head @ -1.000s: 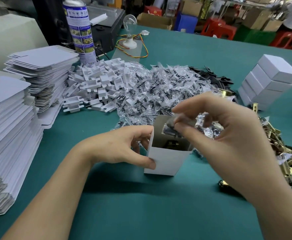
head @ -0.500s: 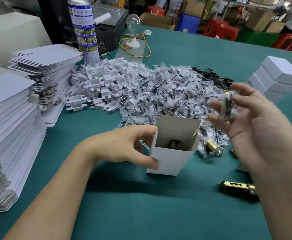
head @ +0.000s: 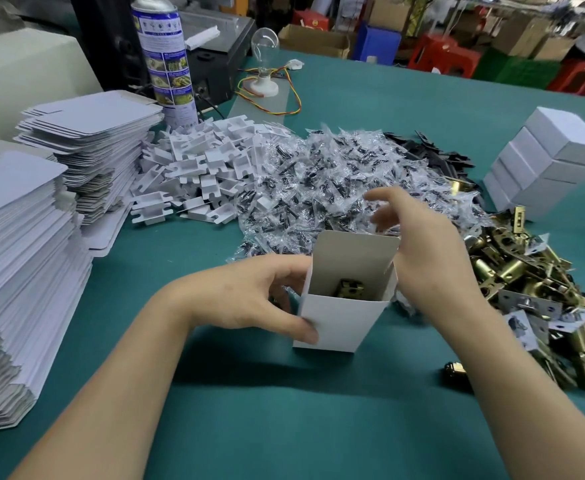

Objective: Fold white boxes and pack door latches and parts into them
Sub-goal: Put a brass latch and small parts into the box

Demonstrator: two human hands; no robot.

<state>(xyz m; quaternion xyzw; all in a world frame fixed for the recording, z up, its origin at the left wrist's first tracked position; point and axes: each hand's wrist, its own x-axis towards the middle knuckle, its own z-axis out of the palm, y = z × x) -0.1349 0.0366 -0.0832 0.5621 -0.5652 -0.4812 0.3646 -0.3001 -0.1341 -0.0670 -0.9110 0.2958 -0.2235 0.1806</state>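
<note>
An open white box (head: 339,320) stands upright on the green table, its top flap raised at the back. A brass latch (head: 348,287) lies inside it. My left hand (head: 249,299) grips the box's left side, thumb on the front face. My right hand (head: 422,251) hovers just behind the box's right corner, fingers loosely spread and blurred, above the pile of clear screw bags (head: 318,181). I see nothing in its fingers. The brass latch pile (head: 526,271) lies to its right.
Stacks of flat box blanks (head: 17,237) fill the left edge. White plastic parts (head: 208,161) lie heaped beyond. Closed white boxes (head: 554,157) are stacked at far right. A spray can (head: 164,57) and a bulb (head: 265,46) stand behind. One latch (head: 455,372) lies alone by my right forearm.
My right hand held a bag over the box, swung right with it, and now sits behind the box with no bag visible. My left hand kept its hold on the box.
</note>
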